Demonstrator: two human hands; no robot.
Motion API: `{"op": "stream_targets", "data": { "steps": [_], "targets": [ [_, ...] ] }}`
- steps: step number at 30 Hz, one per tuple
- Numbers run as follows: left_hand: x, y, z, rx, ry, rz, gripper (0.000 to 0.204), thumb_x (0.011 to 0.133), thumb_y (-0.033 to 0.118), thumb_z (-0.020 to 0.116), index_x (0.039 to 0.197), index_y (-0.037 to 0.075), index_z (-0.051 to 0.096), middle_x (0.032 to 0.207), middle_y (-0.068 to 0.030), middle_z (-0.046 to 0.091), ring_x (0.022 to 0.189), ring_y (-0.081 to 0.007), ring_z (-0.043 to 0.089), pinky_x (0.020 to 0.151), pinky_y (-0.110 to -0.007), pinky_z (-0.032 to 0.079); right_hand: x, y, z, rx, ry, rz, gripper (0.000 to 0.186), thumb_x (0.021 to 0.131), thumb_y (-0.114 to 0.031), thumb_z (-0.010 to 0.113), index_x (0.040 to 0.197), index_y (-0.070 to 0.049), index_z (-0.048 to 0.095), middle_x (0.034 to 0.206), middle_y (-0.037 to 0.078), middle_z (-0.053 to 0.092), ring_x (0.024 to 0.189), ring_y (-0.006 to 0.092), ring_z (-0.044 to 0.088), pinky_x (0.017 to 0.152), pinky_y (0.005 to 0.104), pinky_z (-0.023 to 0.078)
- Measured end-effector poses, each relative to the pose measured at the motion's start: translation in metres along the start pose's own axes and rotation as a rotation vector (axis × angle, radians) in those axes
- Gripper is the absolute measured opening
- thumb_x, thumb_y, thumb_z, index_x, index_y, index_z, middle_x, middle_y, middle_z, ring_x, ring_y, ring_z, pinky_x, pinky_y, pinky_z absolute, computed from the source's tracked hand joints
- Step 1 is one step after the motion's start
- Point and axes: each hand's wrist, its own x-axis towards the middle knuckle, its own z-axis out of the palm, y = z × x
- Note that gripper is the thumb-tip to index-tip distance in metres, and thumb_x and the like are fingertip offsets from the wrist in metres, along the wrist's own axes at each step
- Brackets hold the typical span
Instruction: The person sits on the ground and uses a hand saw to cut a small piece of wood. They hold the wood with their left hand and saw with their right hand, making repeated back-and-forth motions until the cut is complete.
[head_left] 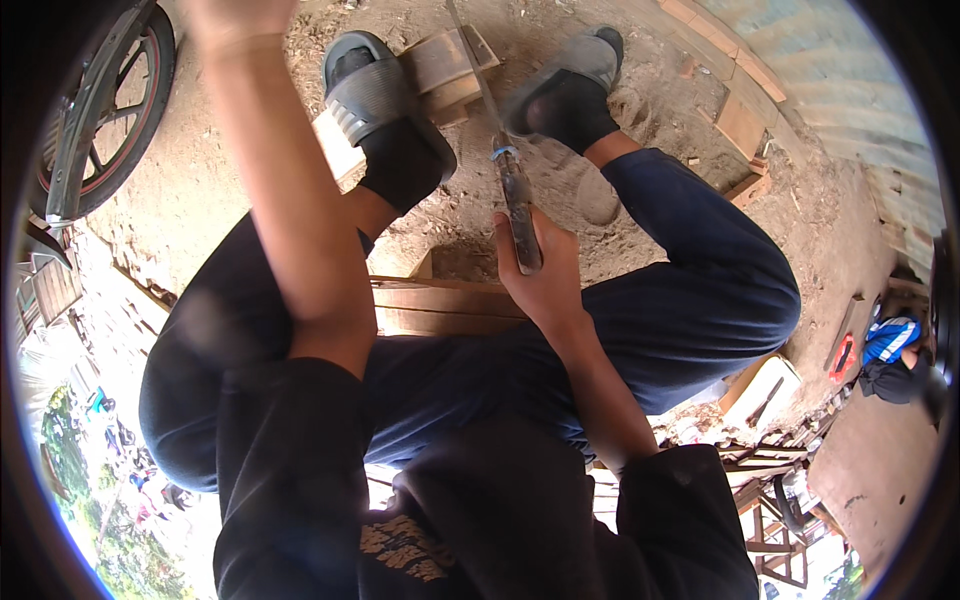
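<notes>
My right hand [540,270] is closed around the dark, worn handle of a long-bladed knife [516,205]. A blue band wraps the handle where it meets the blade. The narrow blade runs up and slightly left past a wooden block [452,62] and out of the top edge. My left arm stretches to the upper left. Only the back part of my left hand [240,18] shows there, blurred, and its fingers are out of the picture. The block lies on the dirt beside my left foot, which wears a grey slide sandal [365,95] over a dark sock.
A wooden plank [440,305] lies across in front of my seat, between my bent legs. A motorcycle wheel [120,110] stands at the upper left. Corrugated metal sheeting [850,80] and wood pieces [740,125] line the right. Another person in blue [890,345] is at the far right.
</notes>
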Motion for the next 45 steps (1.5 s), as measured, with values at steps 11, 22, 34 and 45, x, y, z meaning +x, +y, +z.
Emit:
{"op": "stream_targets", "data": {
  "steps": [11, 22, 34, 45],
  "targets": [
    [-0.046, -0.250, -0.078, 0.822, 0.471, -0.144, 0.040, 0.101, 0.034, 0.047, 0.123, 0.002, 0.056, 0.115, -0.0181, 0.065, 0.111, -0.0309, 0.058, 0.098, -0.037, 0.043, 0.003, -0.003, 0.001, 0.003, -0.022, 0.051, 0.024, 0.090, -0.010, 0.065, 0.073, -0.003, 0.051, 0.057, 0.013, 0.053, 0.049, 0.0261, 0.054, 0.046, 0.0364, 0.041],
    [-0.065, -0.260, -0.066, 1.361, 0.364, -0.261, 0.035, 0.096, 0.029, 0.047, 0.107, 0.002, 0.065, 0.092, -0.0313, 0.066, 0.092, -0.0481, 0.064, 0.080, -0.053, 0.051, 0.003, -0.001, 0.006, -0.013, -0.009, 0.051, 0.027, 0.089, -0.012, 0.065, 0.069, -0.004, 0.049, 0.056, 0.017, 0.054, 0.048, 0.0367, 0.058, 0.045, 0.0421, 0.044],
    [-0.054, -0.271, -0.052, 1.520, 0.469, -0.520, 0.045, 0.093, 0.033, 0.048, 0.087, -0.005, 0.071, 0.088, -0.0296, 0.068, 0.084, -0.0431, 0.070, 0.077, -0.049, 0.056, 0.006, -0.006, -0.005, 0.002, -0.062, 0.143, 0.018, 0.089, -0.008, 0.066, 0.077, -0.001, 0.054, 0.061, 0.014, 0.056, 0.050, 0.0285, 0.058, 0.048, 0.0357, 0.043],
    [-0.059, -0.266, -0.057, 1.515, 0.406, -0.504, 0.049, 0.094, 0.034, 0.044, 0.087, -0.005, 0.072, 0.087, -0.0325, 0.067, 0.085, -0.0471, 0.068, 0.078, -0.050, 0.054, 0.004, -0.041, -0.037, -0.014, -0.119, 0.152, 0.013, 0.091, -0.002, 0.064, 0.080, 0.002, 0.058, 0.059, 0.007, 0.053, 0.052, 0.0063, 0.048, 0.047, 0.0273, 0.039]
  ]
}}
